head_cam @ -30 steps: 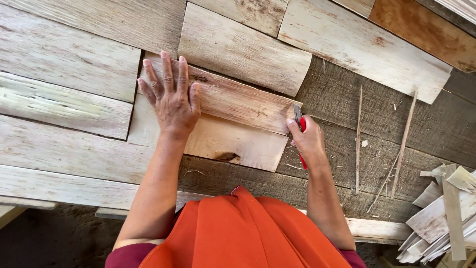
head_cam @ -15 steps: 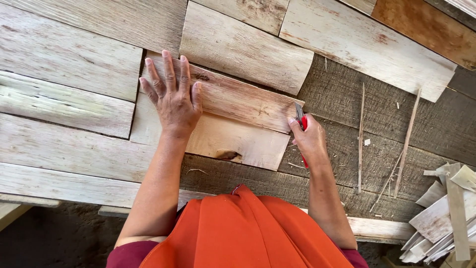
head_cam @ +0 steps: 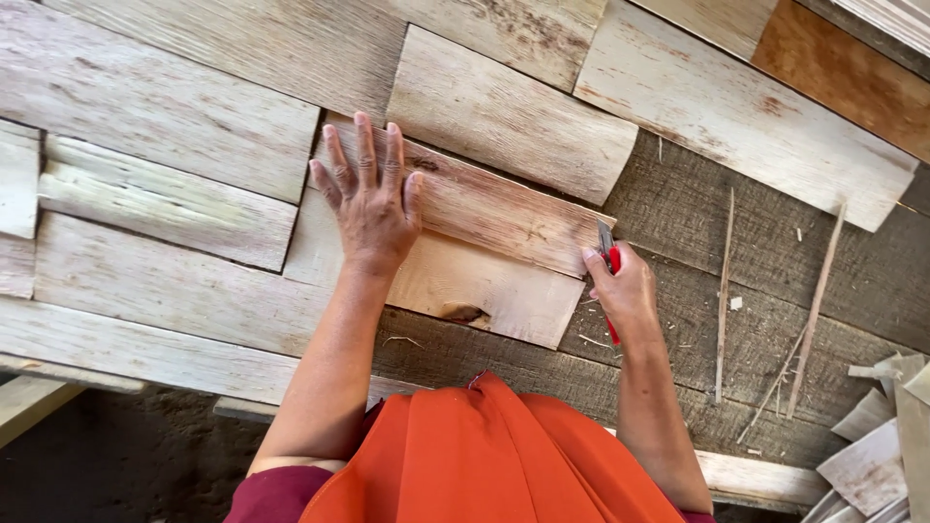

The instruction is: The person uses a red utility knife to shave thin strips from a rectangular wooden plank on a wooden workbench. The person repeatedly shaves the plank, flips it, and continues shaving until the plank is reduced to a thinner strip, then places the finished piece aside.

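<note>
My left hand (head_cam: 371, 199) lies flat, fingers spread, on a reddish-streaked strip of thin wood veneer (head_cam: 504, 208) that overlaps a paler veneer piece (head_cam: 484, 291) with a dark knot hole. My right hand (head_cam: 625, 291) grips a red-handled utility knife (head_cam: 610, 266), its blade pointing up at the right end of the reddish strip. Both pieces rest on a grey weathered board surface (head_cam: 678, 232).
Several pale veneer sheets (head_cam: 155, 116) lie overlapped to the left and above. Thin wood slivers (head_cam: 725, 291) lie right of the knife hand. Offcut scraps (head_cam: 882, 446) pile at the lower right. An orange garment (head_cam: 484, 455) fills the bottom centre.
The view has shifted slightly. My right hand with the knife has edged up along the strip's right end; my left hand stays pressed in place.
</note>
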